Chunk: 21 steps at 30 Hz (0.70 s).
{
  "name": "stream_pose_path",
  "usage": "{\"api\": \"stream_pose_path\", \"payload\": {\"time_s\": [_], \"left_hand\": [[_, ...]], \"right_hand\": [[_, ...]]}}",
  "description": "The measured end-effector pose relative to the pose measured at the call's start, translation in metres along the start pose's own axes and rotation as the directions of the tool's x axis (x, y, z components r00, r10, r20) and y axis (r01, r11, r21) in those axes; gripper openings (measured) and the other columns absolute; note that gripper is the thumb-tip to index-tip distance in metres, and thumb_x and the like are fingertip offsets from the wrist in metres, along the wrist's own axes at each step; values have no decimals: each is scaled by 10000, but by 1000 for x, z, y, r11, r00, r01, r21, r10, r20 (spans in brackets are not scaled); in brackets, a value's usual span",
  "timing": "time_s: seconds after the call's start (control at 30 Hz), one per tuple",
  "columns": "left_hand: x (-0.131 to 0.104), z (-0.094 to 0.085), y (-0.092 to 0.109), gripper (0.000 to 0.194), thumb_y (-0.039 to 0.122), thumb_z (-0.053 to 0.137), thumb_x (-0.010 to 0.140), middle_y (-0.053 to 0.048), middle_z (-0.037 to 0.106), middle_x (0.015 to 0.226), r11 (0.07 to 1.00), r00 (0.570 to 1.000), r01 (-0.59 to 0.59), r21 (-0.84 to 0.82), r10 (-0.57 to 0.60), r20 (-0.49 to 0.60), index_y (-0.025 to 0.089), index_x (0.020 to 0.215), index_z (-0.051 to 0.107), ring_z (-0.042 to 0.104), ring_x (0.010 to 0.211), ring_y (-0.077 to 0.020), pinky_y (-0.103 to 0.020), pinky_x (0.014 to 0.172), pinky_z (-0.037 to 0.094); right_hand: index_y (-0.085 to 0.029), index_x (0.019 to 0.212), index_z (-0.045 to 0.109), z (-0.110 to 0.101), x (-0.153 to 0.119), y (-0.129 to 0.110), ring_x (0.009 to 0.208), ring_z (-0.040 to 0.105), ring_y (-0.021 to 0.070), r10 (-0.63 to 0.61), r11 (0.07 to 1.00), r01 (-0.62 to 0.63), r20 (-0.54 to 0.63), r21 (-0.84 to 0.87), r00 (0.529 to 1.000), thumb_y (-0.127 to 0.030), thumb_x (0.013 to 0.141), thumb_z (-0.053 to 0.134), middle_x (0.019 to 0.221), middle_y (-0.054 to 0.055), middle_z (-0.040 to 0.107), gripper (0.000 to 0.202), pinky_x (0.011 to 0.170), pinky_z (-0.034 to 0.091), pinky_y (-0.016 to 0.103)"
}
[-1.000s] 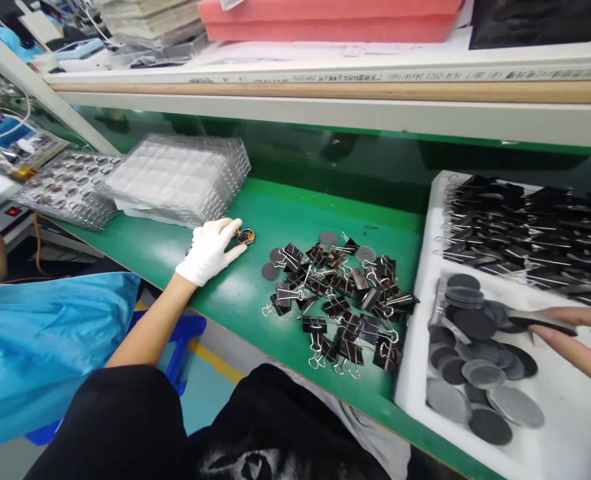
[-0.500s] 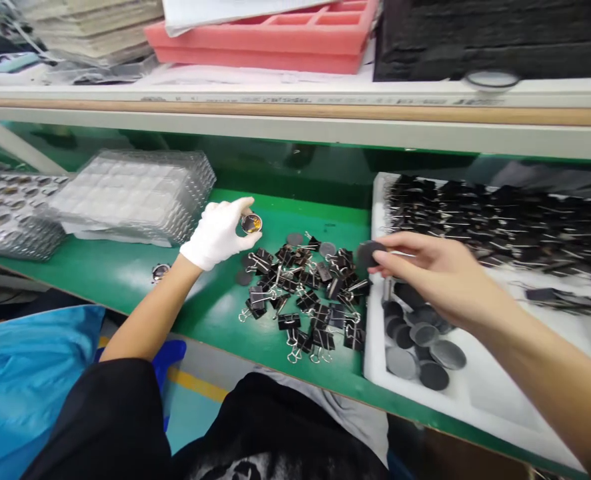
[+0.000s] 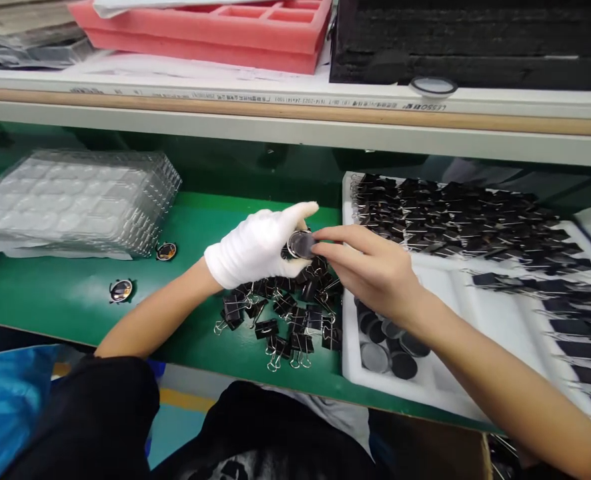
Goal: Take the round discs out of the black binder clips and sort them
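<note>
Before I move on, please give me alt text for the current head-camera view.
The gloved left hand holds a round part and the bare right hand a dark disc, above loose black clips on a green bench. Clear trays sit left; a white foam tray with discs and more clips, right.

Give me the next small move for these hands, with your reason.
I'd have the bare right hand gently square the dark grey round disc over the round silver-rimmed part in the white-gloved left hand: the disc appears to overlap it, with some rim showing at the left.
</note>
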<state>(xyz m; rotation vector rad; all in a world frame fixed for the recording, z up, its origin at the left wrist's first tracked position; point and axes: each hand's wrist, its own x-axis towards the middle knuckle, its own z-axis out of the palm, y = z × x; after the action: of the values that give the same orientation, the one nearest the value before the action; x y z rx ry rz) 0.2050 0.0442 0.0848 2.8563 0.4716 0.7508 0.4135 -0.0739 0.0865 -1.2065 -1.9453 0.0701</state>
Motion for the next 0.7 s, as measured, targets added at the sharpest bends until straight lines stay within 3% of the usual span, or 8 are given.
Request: {"api": "stream_pose_path", "payload": {"time_s": [0.07,0.17,0.27,0.37,0.43,0.53,0.63,0.7], "left_hand": [[-1,2,-2,683,342,653,916,-89,779,1160,1000,1000,-6,-22,5,-18,163,1525,400,772,1027,-237,-372,906,591],[0,4,1,647,363,645,945,-91,770,1183,1000,1000,-3,-29,2,-31,177,1520,412,761,1048,-230,-375,925,583],[5,1,6,626,420,656,969,-106,757,1224,1000,1000,22,-8,-22,23,187,1512,448,739,1109,-256,-410,969,558],[8,-4,4,588,526,663,972,-131,727,1270,995,986,89,39,-94,140,194,1443,546,713,1140,-292,-424,952,541],[7,-5,0,477,555,630,991,-97,741,1180,994,944,78,73,-97,314,228,1338,638,726,1024,-269,-385,868,525],[2,1,-5,345,517,661,985,-42,745,1014,994,838,-74,74,22,546,269,1219,711,705,855,-219,-339,778,465],[1,9,-6,203,410,644,1016,-47,720,895,974,829,-205,96,120,546,231,997,739,675,810,-206,-331,737,408],[4,11,-6,308,386,560,1065,-57,693,818,958,838,-245,150,131,529,197,873,710,657,762,-200,-328,704,371]], "right_hand": [[-333,1049,795,3,-2,0,1143,758,278,11,999,-12,41,37,999,-143,975,602,1276,46,779,281,953,667,501],[-309,1115,778,9,0,-1,1203,737,315,265,927,-268,47,264,963,-282,920,749,1376,75,729,199,945,682,522],[-260,1165,743,13,4,3,936,796,282,575,596,-601,240,533,782,-454,833,874,1135,94,802,407,801,713,481],[-222,1071,743,9,7,16,800,787,251,674,362,-693,339,623,656,-532,755,933,907,68,807,481,755,707,443],[-227,1028,729,3,9,25,851,792,254,721,353,-664,261,659,642,-538,726,954,906,60,802,488,760,700,424],[-244,1045,706,-6,10,35,906,793,256,732,383,-644,208,662,649,-536,745,942,921,40,788,481,753,688,408],[-252,1059,698,-11,11,38,909,790,250,715,397,-649,225,649,662,-537,767,925,917,29,770,467,751,678,402],[-247,1051,700,-13,11,36,893,784,247,698,389,-653,254,650,670,-544,752,933,925,33,764,481,742,671,399]]}}
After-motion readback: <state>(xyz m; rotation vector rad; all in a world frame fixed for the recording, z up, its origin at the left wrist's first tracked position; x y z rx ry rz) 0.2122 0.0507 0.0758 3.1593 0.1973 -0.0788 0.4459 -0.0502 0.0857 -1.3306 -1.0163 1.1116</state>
